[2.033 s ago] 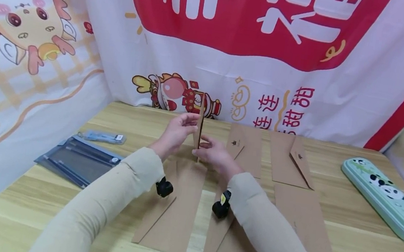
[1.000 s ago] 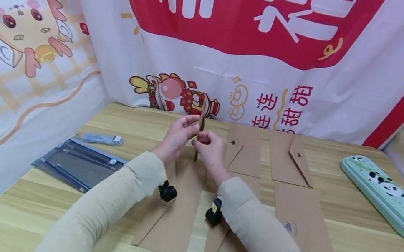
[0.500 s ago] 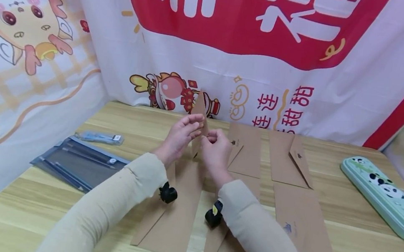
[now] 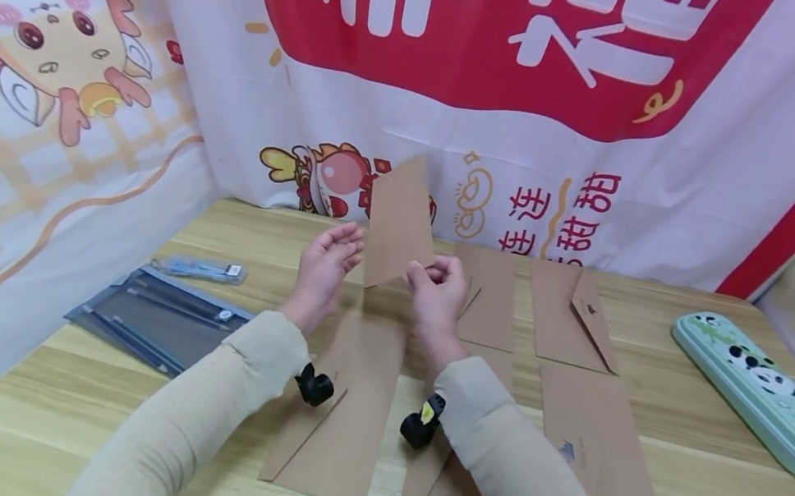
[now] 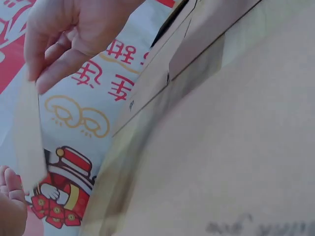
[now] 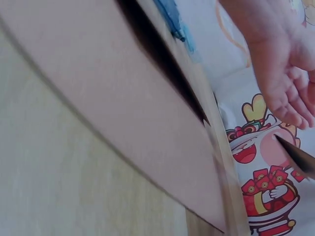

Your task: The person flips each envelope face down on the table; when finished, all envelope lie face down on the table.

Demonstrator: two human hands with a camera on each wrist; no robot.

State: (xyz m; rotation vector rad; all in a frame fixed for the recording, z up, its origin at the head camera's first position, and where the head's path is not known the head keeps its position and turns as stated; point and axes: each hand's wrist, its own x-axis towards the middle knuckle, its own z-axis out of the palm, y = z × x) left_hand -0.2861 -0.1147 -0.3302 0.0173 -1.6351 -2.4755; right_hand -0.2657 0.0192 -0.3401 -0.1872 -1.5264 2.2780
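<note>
A brown kraft paper envelope (image 4: 401,219) is held up above the table near the back, its plain face toward the head camera. My right hand (image 4: 438,294) pinches its lower right corner between thumb and fingers. Just off the envelope's left edge is my left hand (image 4: 323,272), palm turned inward, fingers loosely bent and holding nothing. In the left wrist view the envelope (image 5: 30,132) hangs from the pinching right hand (image 5: 74,42). The right wrist view shows the relaxed left hand (image 6: 285,69) beside a corner of the envelope (image 6: 299,160).
Several more envelopes lie flat, including a left one (image 4: 356,433), a back one (image 4: 494,309) and a back right one (image 4: 553,325). A mesh zip pouch with pencils (image 4: 169,315) and a small blue packet (image 4: 204,269) lie left. A green panda pencil case (image 4: 761,384) lies right.
The envelope, earlier edge-on between both hands, has turned to show its broad face. My left hand has let go and moved left; my right hand keeps its pinch.
</note>
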